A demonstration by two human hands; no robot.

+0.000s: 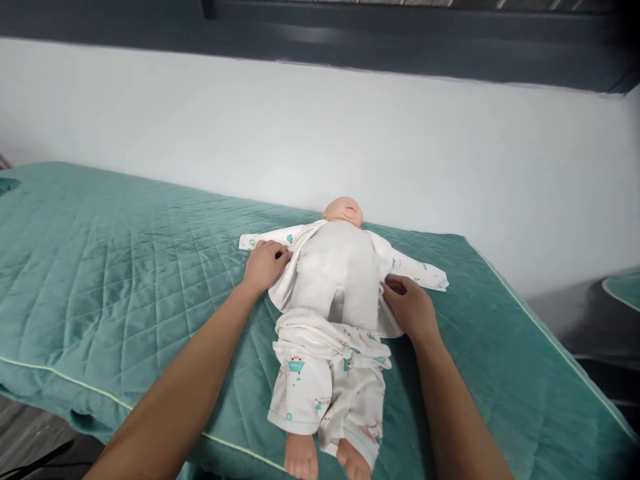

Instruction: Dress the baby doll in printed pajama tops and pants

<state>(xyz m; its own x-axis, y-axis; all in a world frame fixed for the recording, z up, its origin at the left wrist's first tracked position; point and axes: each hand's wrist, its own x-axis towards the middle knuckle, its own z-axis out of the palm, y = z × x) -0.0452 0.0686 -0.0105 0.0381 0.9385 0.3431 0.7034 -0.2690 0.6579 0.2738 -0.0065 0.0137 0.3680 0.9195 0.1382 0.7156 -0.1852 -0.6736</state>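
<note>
A baby doll lies on its back on a teal quilted mattress, head towards the wall, bare feet towards me. It wears patterned white trousers, pulled down below its white cloth belly. A white patterned top lies spread out beneath it, both sleeves out to the sides. My left hand pinches the top's left flap beside the doll's body. On the other side, my right hand grips the right flap by the doll's hip.
A white wall runs close behind the mattress, with a dark ledge above. The mattress edge drops to a dark floor on the right, where another teal corner shows.
</note>
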